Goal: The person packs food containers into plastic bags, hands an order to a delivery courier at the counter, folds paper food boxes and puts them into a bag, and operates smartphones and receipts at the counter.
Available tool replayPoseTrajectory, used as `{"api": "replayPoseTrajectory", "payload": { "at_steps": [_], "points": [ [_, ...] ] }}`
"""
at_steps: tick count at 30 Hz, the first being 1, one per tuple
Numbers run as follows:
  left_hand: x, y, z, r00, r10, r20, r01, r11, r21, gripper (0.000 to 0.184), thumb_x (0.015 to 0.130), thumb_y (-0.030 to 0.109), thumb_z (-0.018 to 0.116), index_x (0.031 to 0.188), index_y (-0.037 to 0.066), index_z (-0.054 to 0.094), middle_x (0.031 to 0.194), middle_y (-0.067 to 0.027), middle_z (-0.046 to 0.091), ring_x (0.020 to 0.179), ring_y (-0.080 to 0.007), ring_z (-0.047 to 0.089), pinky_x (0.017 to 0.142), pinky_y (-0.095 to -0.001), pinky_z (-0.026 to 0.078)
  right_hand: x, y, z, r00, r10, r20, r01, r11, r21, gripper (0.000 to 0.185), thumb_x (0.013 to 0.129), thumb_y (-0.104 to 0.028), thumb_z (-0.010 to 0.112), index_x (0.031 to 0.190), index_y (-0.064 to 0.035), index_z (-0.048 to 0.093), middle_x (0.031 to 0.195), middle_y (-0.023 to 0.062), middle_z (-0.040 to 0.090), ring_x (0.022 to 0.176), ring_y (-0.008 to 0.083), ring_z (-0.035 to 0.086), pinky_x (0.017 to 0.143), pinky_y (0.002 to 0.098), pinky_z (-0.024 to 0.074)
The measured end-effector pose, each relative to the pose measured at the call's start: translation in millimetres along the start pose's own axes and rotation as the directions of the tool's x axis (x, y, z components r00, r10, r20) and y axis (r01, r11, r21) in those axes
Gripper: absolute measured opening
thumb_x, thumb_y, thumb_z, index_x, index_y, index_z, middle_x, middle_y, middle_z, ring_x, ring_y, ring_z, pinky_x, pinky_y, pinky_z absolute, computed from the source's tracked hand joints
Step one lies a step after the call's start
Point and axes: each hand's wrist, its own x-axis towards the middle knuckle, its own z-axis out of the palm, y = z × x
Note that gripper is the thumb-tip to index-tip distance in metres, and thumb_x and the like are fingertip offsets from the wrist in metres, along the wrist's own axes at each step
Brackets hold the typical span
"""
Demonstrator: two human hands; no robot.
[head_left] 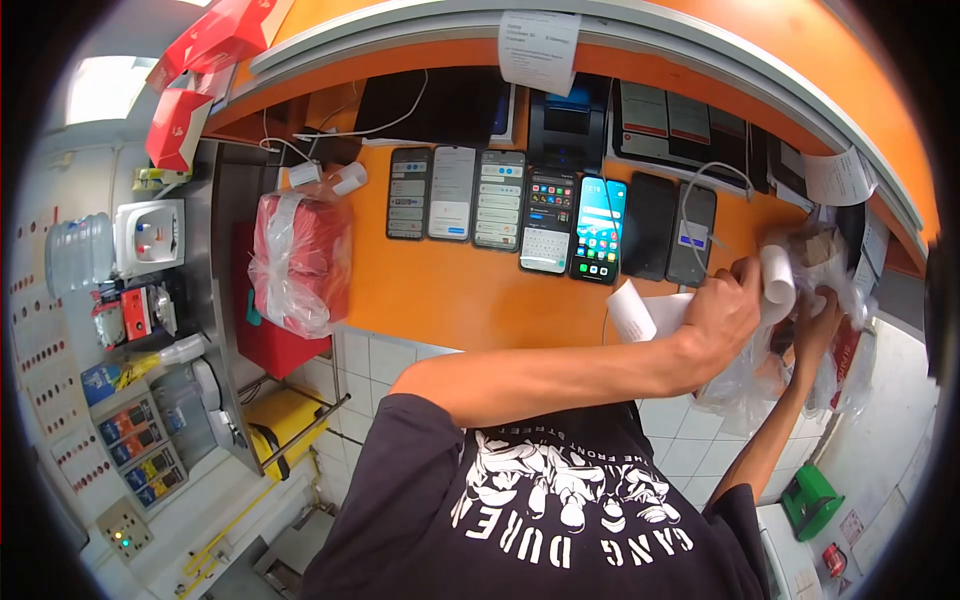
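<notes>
My left arm reaches across to the right, and my left hand [722, 312] is closed around a long strip of receipt paper [632, 312]. The white strip curls at both ends, with one curl beside my knuckles. Further right, my right hand [816, 325] has its fingers bent at a clear plastic bag [770, 375], gripping its upper part. Inside the bag are red and brown packages, partly hidden by the crinkled plastic. Just left of my hands, several smartphones [597, 230] lie in a row on the orange counter [440, 310]; some screens are lit.
A red package in clear plastic [295, 265] stands at the counter's left end. Behind the phones sits a black receipt printer [567, 130]. Paper slips hang from the overhead shelf edge [400, 55]. A white cable [715, 168] loops over the right-hand phones.
</notes>
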Motion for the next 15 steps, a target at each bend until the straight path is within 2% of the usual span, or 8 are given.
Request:
{"api": "replayPoseTrajectory", "payload": {
  "at_steps": [3,5,6,7,8,10,12,15],
  "points": [
    [-19,-13,-25,0.987,-0.054,-0.154,0.023,0.980,-0.199,0.029,0.075,0.012,0.068,0.098,-0.005,0.067,0.101,-0.0154,0.055,0.074,-0.0207,0.063,0.052,-0.0308,0.056,-29,-24,-41,0.921,0.386,0.057,-0.379,0.853,0.358,0.030,0.094,-0.027,0.063,0.110,-0.0011,0.061,0.103,0.0202,0.063,0.096,0.0334,0.060,0.086,0.0436,0.0464],
    [-36,-16,-24,0.956,-0.074,-0.285,-0.036,0.932,-0.360,0.023,0.076,0.011,0.067,0.093,-0.005,0.066,0.095,-0.0166,0.058,0.069,-0.0234,0.065,0.051,-0.0327,0.057,-58,-58,-73,0.650,0.413,0.638,-0.748,0.200,0.632,0.061,0.098,-0.053,0.049,0.124,0.0015,0.058,0.120,0.0183,0.063,0.105,0.0244,0.061,0.095,0.0379,0.0468],
    [-45,-10,-21,0.945,-0.142,-0.294,-0.008,0.891,-0.454,0.020,0.076,0.010,0.066,0.091,-0.005,0.066,0.090,-0.0167,0.059,0.066,-0.0251,0.065,0.050,-0.0339,0.057,-72,-95,-80,0.664,0.197,0.721,-0.651,-0.321,0.687,0.074,0.096,-0.062,0.045,0.129,0.0042,0.054,0.126,0.0210,0.060,0.113,0.0262,0.058,0.100,0.0381,0.0442],
    [-60,-1,-16,0.933,-0.211,-0.291,0.019,0.838,-0.546,0.018,0.077,0.009,0.065,0.089,-0.004,0.065,0.085,-0.0168,0.060,0.064,-0.0268,0.066,0.050,-0.0351,0.057,-72,-132,-94,0.682,-0.057,0.729,-0.630,-0.552,0.546,0.079,0.095,-0.064,0.043,0.133,0.0050,0.049,0.129,0.0215,0.058,0.119,0.0274,0.055,0.104,0.0402,0.0416],
    [-70,1,-5,0.938,-0.216,-0.270,0.017,0.809,-0.588,0.016,0.077,0.008,0.065,0.087,-0.004,0.064,0.081,-0.0167,0.061,0.062,-0.0284,0.066,0.050,-0.0362,0.057,-67,-161,-100,0.710,0.051,0.702,-0.505,-0.659,0.558,0.072,0.097,-0.056,0.048,0.135,0.0056,0.046,0.127,0.0224,0.059,0.119,0.0283,0.055,0.105,0.0399,0.0413],
    [-92,6,24,0.965,-0.161,-0.208,-0.006,0.775,-0.631,0.012,0.078,0.007,0.064,0.085,-0.003,0.061,0.073,-0.0162,0.061,0.059,-0.0312,0.066,0.050,-0.0383,0.056,-49,-161,-113,0.802,0.075,0.592,-0.462,-0.551,0.695,0.058,0.101,-0.041,0.051,0.134,0.0058,0.045,0.107,0.0147,0.064,0.104,0.0252,0.060,0.104,0.0381,0.0426],
    [-104,8,42,0.983,-0.057,-0.173,-0.072,0.750,-0.658,0.010,0.079,0.006,0.064,0.085,-0.002,0.060,0.070,-0.0160,0.061,0.058,-0.0327,0.066,0.050,-0.0396,0.056,-42,-177,-139,0.836,0.279,0.473,-0.372,-0.345,0.862,0.042,0.105,-0.024,0.047,0.135,0.0051,0.045,0.073,-0.0019,0.038,0.067,0.0096,0.045,0.073,0.0260,0.0462],
    [-115,5,38,0.987,-0.019,-0.162,-0.115,0.623,-0.774,0.010,0.080,0.004,0.062,0.086,-0.002,0.058,0.069,-0.0166,0.061,0.059,-0.0340,0.066,0.050,-0.0408,0.055,-55,-207,-188,0.877,0.403,0.260,-0.278,-0.016,0.960,0.042,0.105,-0.025,0.047,0.137,0.0019,0.044,0.073,-0.0035,0.037,0.058,0.0037,0.034,0.054,0.0195,0.0342]
  ]
}}
